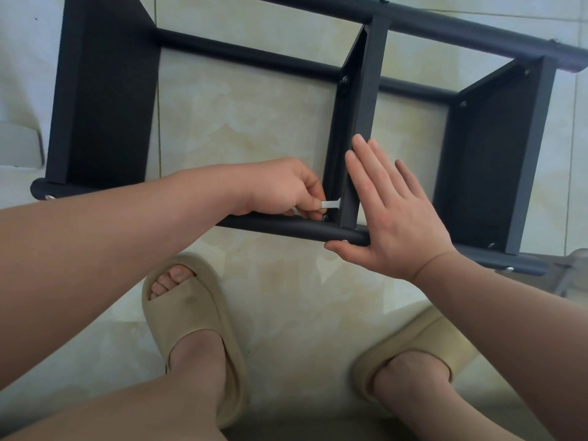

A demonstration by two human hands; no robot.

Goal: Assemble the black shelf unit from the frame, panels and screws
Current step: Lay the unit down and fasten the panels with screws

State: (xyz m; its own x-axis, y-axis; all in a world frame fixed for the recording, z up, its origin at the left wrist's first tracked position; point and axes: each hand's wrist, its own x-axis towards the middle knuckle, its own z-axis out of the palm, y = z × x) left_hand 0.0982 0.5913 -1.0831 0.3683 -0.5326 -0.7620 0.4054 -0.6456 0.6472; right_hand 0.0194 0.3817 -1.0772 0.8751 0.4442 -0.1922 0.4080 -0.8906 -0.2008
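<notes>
Tiled floor bears the black shelf unit and two slippers.

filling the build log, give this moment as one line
left hand: pinches white wrench at screw | right hand: flat against middle panel

Black metal shelf unit is lying on its side, round black tubes running left to right. Three flat black panels stand on edge between them. Small silver screws sit at the joints. A small flat silver wrench is at the middle panel's near corner.
</notes>
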